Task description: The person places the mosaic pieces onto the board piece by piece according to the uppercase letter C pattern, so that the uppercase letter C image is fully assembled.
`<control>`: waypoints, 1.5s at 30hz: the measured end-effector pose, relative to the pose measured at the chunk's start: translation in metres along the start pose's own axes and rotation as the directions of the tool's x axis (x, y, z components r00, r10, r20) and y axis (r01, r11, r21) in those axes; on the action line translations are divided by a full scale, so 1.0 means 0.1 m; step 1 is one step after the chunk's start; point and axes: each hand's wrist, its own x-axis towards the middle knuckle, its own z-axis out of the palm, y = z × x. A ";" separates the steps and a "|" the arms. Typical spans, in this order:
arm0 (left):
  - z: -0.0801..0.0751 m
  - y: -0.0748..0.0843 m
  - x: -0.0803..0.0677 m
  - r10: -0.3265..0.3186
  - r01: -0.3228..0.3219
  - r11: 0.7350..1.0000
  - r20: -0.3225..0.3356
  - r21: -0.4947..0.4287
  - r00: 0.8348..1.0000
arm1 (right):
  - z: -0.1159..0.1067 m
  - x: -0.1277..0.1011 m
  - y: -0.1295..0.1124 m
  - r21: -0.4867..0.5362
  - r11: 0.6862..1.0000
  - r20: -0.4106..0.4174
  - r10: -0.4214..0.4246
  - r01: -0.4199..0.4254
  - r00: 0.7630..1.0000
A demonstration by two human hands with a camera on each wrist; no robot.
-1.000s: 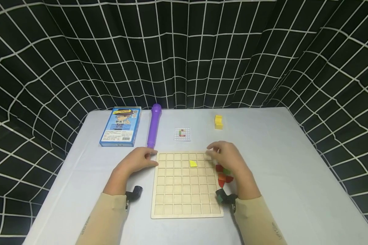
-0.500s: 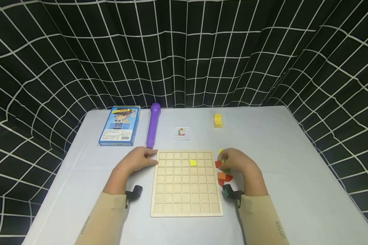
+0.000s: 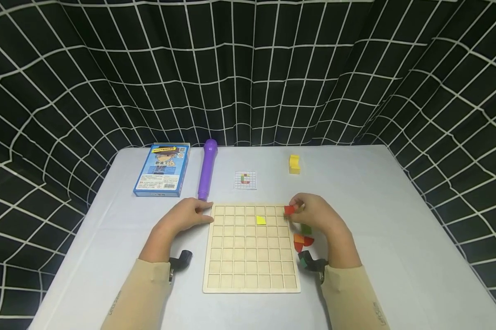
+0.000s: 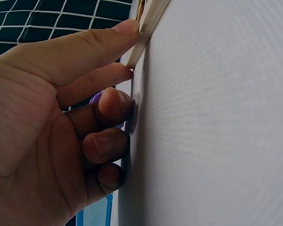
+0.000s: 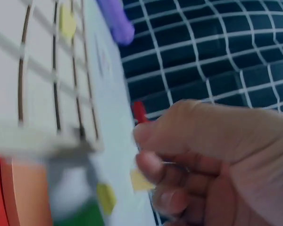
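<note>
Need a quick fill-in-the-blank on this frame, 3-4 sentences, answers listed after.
1. The right hand pinches a small ____ piece over the wooden grid board.
2. One tile already lies in a cell of the board; its colour is ____.
3. The left hand rests at the board's far-left ____.
4. Between the blue box and the pattern card lies a ____ cylinder.

Answers: red; yellow; corner; purple

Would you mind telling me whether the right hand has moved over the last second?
Yes. The right hand, now pinching a red piece, went down to the loose pieces and came back up toward the wooden grid board's top right corner.
</note>
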 end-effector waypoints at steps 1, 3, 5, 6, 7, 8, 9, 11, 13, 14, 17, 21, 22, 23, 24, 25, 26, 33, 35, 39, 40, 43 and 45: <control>0.00 0.00 0.00 -0.001 0.001 1.000 0.000 -0.001 1.000 | 0.01 -0.01 -0.04 0.020 1.000 -0.007 -0.020 0.020 1.000; 0.00 0.00 0.00 -0.001 0.001 1.000 -0.002 0.000 1.000 | 0.05 -0.03 -0.13 0.050 0.997 -0.019 -0.056 0.057 0.998; 0.00 -0.01 -0.01 -0.002 0.002 1.000 -0.003 -0.001 1.000 | 0.11 -0.04 -0.21 0.080 0.993 -0.021 -0.091 0.092 0.996; 0.00 -0.01 -0.01 -0.002 0.002 1.000 -0.003 -0.002 1.000 | 0.15 -0.04 -0.25 0.089 0.990 -0.023 -0.111 0.113 0.994; -0.01 -0.01 -0.01 -0.002 0.002 1.000 -0.003 -0.004 1.000 | 0.19 -0.04 -0.29 0.098 0.987 -0.029 -0.123 0.126 0.992; -0.01 -0.01 -0.01 -0.002 0.002 1.000 -0.003 -0.004 1.000 | 0.23 -0.04 -0.33 0.105 0.984 -0.033 -0.141 0.144 0.989; -0.01 -0.01 -0.01 -0.001 0.001 1.000 -0.003 -0.005 1.000 | 0.28 -0.04 -0.36 0.111 0.981 -0.039 -0.155 0.159 0.987; -0.01 -0.01 -0.01 -0.003 0.003 1.000 -0.004 -0.007 1.000 | 0.37 -0.04 -0.43 0.103 0.977 -0.058 -0.184 0.189 0.981; 0.00 -0.02 -0.01 -0.002 0.002 1.000 -0.004 -0.008 1.000 | 0.46 -0.03 -0.47 0.097 0.975 -0.073 -0.194 0.201 0.978; 0.00 -0.02 -0.01 -0.002 0.002 1.000 -0.005 -0.007 1.000 | 0.50 -0.02 -0.48 0.094 0.974 -0.076 -0.198 0.205 0.977; 0.00 -0.02 -0.01 -0.001 0.001 1.000 -0.007 -0.007 1.000 | 0.62 0.00 -0.49 0.081 0.974 -0.085 -0.206 0.213 0.975; 0.00 -0.02 -0.01 0.006 -0.006 1.000 -0.005 -0.005 1.000 | 0.74 0.04 -0.49 0.030 0.971 -0.103 -0.234 0.238 0.967; 0.00 -0.02 -0.01 0.008 -0.008 1.000 -0.004 -0.004 1.000 | 0.77 0.04 -0.49 0.016 0.969 -0.109 -0.241 0.245 0.964; 0.00 -0.02 0.00 0.008 -0.008 1.000 -0.004 -0.004 1.000 | 0.79 0.05 -0.49 0.006 0.969 -0.116 -0.245 0.247 0.963; 0.00 -0.02 0.00 0.009 -0.009 1.000 -0.004 -0.002 1.000 | 0.81 0.06 -0.48 -0.011 0.969 -0.122 -0.248 0.248 0.961; 0.00 -0.02 0.00 0.009 -0.009 1.000 -0.005 0.000 1.000 | 0.83 0.06 -0.48 -0.021 0.969 -0.125 -0.248 0.247 0.961; 0.00 -0.03 0.00 0.011 -0.011 1.000 -0.005 0.003 1.000 | 0.84 0.07 -0.48 -0.029 0.968 -0.129 -0.249 0.248 0.960; 0.01 -0.02 0.01 0.010 -0.010 1.000 -0.004 0.004 1.000 | 0.87 0.06 -0.49 -0.036 0.975 -0.152 -0.221 0.218 0.963; 0.01 -0.02 0.01 0.006 -0.006 1.000 -0.004 0.005 1.000 | 0.87 0.05 -0.50 -0.046 0.978 -0.154 -0.208 0.203 0.966; 0.01 0.00 0.00 -0.001 0.001 1.000 -0.005 0.006 1.000 | 0.86 0.04 -0.50 -0.067 0.979 -0.161 -0.199 0.190 0.967; 0.01 0.00 0.00 0.001 -0.001 1.000 -0.006 0.006 1.000 | 0.86 0.04 -0.51 -0.070 0.979 -0.165 -0.200 0.191 0.966; 0.00 0.00 -0.01 0.003 -0.003 1.000 -0.007 -0.001 1.000 | 0.86 0.04 -0.51 -0.070 0.978 -0.170 -0.205 0.196 0.964; 0.00 0.01 -0.01 0.006 -0.006 1.000 -0.008 -0.003 1.000 | 0.86 0.05 -0.51 -0.068 0.977 -0.168 -0.212 0.203 0.963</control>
